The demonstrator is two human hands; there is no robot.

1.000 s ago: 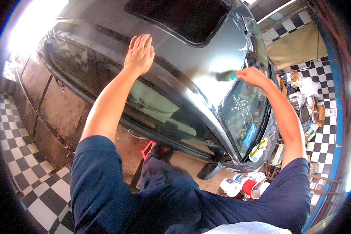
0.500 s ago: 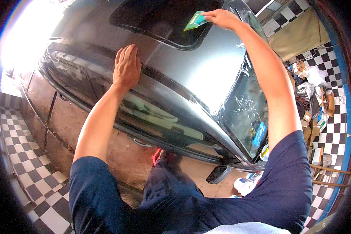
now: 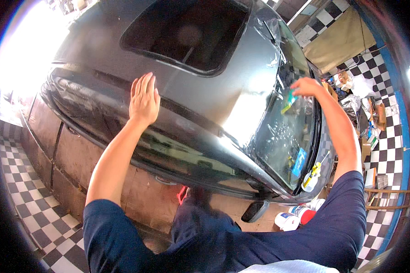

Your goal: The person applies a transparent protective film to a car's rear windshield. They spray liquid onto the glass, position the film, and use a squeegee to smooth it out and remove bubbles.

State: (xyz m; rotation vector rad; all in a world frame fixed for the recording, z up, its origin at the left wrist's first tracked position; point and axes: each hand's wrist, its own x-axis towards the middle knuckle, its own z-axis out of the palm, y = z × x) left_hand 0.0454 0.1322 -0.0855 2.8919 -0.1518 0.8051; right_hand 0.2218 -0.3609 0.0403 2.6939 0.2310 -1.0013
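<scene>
My left hand (image 3: pixel 143 100) lies flat, fingers stretched, along the near edge of the dark car roof (image 3: pixel 196 88). Over the windshield (image 3: pixel 278 136), my right hand (image 3: pixel 306 86) grips a small green scraper (image 3: pixel 289 101) that points down toward the glass; whether its edge touches cannot be made out. Wet streaks and drops, or wrinkled clear film, show on the glass and the roof's front edge. A dark sunroof (image 3: pixel 187 34) is set into the roof. On the lower windshield lies a blue flat object (image 3: pixel 299 162), and beside it a yellow-and-white bottle (image 3: pixel 311 177).
The side mirror (image 3: pixel 255 211) juts out near my body. White and red buckets (image 3: pixel 287 221) stand below the car's front. A red object (image 3: pixel 182 194) is by my legs. Boxes and bags (image 3: pixel 366 109) are heaped at the right on a checkered floor (image 3: pixel 387 159).
My right hand has carried the scraper from the sunroof's front corner across to the windshield. My left hand stays on the roof edge. The view has shifted, so the car sits lower.
</scene>
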